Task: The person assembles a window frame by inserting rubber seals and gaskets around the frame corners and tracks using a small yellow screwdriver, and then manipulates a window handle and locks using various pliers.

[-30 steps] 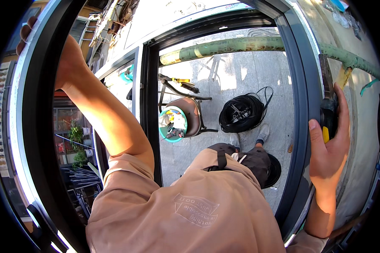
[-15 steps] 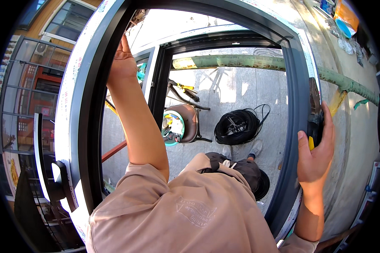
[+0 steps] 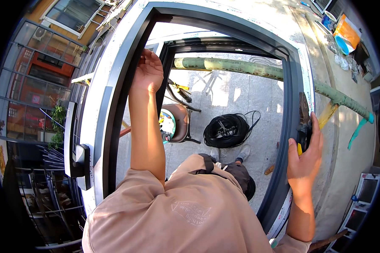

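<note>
A dark grey window sash (image 3: 107, 101) with white film on its outer faces surrounds both my arms. My left hand (image 3: 148, 74) is inside the opening, against the left bar near its upper part. Its fingers are loosely bent and apart, with nothing visible in them; part of the hand is hidden by the bar. On the right bar, my right hand (image 3: 306, 162) is wrapped round the black and yellow handle of a flat-bladed tool (image 3: 303, 139). The tool's dark blade lies along the bar, pointing away from me. A black window handle (image 3: 84, 166) sticks out from the left side.
Behind the sash stands another dark frame (image 3: 166, 63). A green pole (image 3: 228, 64) crosses beyond it. Below are a coil of black strip (image 3: 226, 130) and a brown chair (image 3: 182, 122) bearing a teal-rimmed bucket. An orange bag (image 3: 347, 31) lies at the far right.
My left hand has come inward from behind the left bar, and its fingers now show. The right hand keeps its grip on the tool. The whole view has shifted.
</note>
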`<state>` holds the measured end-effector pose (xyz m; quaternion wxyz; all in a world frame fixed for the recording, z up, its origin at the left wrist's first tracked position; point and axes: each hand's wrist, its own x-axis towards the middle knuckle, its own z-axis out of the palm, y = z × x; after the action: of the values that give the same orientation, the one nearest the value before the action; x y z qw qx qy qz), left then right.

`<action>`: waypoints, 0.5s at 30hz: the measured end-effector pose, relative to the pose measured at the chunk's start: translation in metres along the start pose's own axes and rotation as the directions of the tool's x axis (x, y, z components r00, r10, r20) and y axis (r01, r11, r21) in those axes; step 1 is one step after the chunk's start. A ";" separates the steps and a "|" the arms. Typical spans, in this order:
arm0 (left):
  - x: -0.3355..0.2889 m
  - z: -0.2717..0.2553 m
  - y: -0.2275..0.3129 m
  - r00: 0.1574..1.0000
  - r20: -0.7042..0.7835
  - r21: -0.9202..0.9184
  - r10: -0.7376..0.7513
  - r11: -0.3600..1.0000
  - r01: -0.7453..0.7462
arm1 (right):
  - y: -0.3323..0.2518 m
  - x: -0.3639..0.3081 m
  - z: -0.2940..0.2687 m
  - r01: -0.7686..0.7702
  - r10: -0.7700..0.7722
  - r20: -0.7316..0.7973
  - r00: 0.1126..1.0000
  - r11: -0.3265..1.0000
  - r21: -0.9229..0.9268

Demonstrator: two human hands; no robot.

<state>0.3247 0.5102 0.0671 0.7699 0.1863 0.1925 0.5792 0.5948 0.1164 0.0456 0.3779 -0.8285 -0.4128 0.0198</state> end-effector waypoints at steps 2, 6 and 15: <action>0.005 -0.011 -0.002 0.997 0.037 -0.014 -0.074 0.997 0.074 | 0.000 -0.001 0.000 -0.020 0.020 0.013 1.000 1.000 -0.010; 0.008 -0.025 -0.003 0.994 -0.004 -0.061 -0.109 0.992 0.108 | -0.003 0.000 -0.001 -0.040 0.039 0.038 0.998 0.999 0.008; 0.001 -0.028 -0.029 0.984 -0.123 -0.150 -0.132 0.982 0.113 | 0.004 -0.001 0.005 0.000 0.001 0.017 1.000 0.997 -0.076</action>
<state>0.3346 0.5054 0.0287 0.8009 0.0798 0.2127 0.5540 0.5950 0.1174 0.0397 0.3424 -0.8422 -0.4163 0.0113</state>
